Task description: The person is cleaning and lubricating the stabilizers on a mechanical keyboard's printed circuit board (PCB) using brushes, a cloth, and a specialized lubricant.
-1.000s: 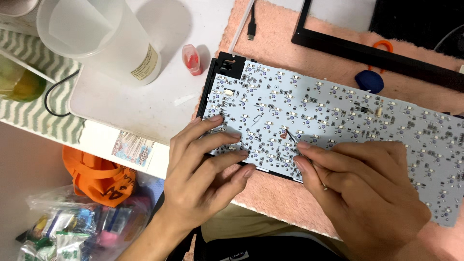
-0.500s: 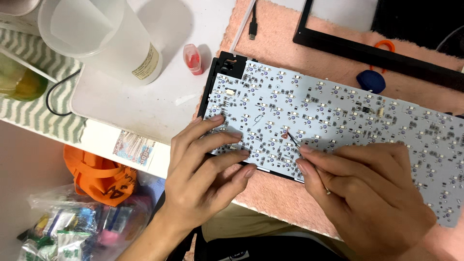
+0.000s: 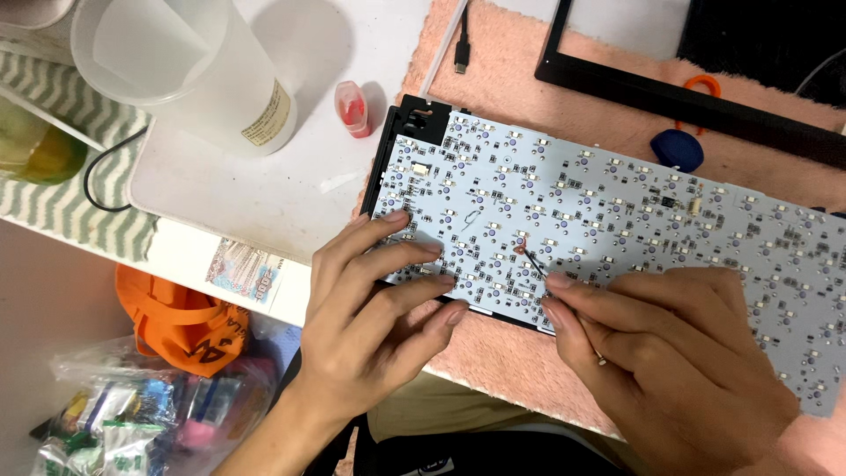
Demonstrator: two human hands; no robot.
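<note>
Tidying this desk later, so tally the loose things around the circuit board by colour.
Orange: 2, bag and handle
Red: 1, small bottle
Blue: 1, rounded tool
Translucent white: 1, cup
Black: 1, frame
Total: 6

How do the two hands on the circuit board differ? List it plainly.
The left hand holds nothing and lies with its fingers spread flat on the near edge of the circuit board; the right hand is curled and pinches a thin tool. The left hand covers the board's left part; the right hand sits further right, with the tool's reddish tip touching the board. Both are bare and rest on the board.
</note>
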